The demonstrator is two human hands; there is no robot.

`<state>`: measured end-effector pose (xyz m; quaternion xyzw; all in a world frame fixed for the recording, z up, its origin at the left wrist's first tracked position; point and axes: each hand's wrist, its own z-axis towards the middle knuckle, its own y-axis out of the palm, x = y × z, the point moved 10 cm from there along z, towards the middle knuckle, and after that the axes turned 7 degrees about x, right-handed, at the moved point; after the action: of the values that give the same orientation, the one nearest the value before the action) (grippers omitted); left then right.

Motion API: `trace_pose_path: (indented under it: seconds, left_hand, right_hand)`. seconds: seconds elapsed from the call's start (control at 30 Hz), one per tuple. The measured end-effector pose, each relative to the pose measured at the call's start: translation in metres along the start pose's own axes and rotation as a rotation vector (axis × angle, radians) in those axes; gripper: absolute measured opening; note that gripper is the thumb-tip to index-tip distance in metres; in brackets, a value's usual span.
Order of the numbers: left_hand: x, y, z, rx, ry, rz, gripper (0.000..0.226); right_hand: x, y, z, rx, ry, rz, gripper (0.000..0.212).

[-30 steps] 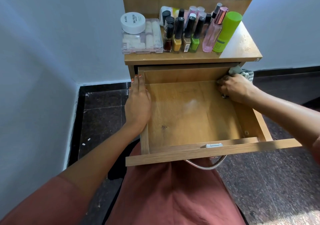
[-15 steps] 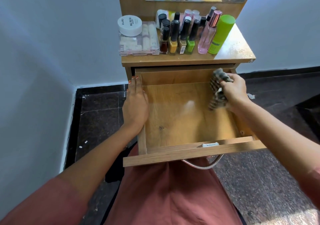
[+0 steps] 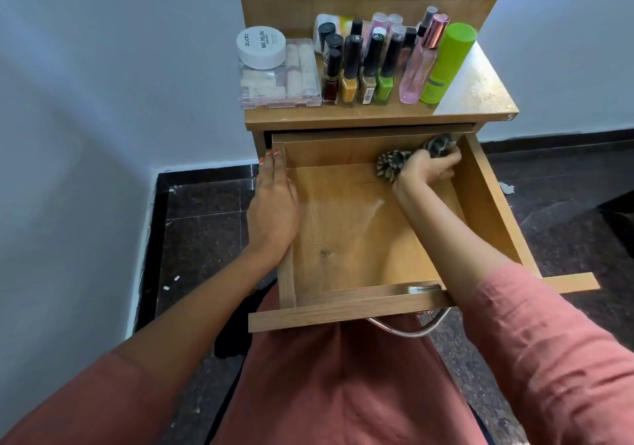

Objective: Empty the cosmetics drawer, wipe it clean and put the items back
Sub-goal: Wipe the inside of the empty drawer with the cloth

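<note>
I log right hand (image 3: 423, 170), fingers gripping cloth (image 3: 391, 167), far-right in drawer (image 3: 343, 238); left hand (image 3: 272, 211), fingers straight, on left wall.

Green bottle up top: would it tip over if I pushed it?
Probably yes: the green bottle is tall and narrow, so it likely tips easily. Being round, it may then roll, perhaps knocking the pink perfume bottle beside it.
</note>
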<state>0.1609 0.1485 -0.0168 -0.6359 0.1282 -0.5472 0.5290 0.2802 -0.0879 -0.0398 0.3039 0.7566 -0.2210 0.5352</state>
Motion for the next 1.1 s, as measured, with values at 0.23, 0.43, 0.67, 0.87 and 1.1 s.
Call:
trace_pose_path:
  seconds: [0.23,0.43,0.67,0.87,1.1]
  left_hand:
    - [-0.001,0.001,0.000,0.002,0.009,0.019,0.048]
    - [-0.002,0.000,0.001,0.005,0.006,0.026,0.048]
    - [0.000,0.001,-0.001,-0.003,0.011,0.001,0.047]
    - [0.001,0.000,-0.001,0.006,0.000,-0.003,0.047]
    - [-0.001,-0.001,0.000,0.016,-0.007,-0.017,0.047]
  right_hand:
    - [0.026,0.042,-0.063,-0.407,-0.181,-0.326,0.054]
    - [0.026,0.049,-0.067,-0.441,-0.233,-0.360,0.039]
    - [-0.004,0.001,0.012,-0.024,-0.107,-0.117,0.042]
    - [-0.010,-0.001,0.021,0.001,-0.128,-0.138,0.045]
    - [0.013,0.038,-0.050,-0.337,-0.462,-0.488,0.045]
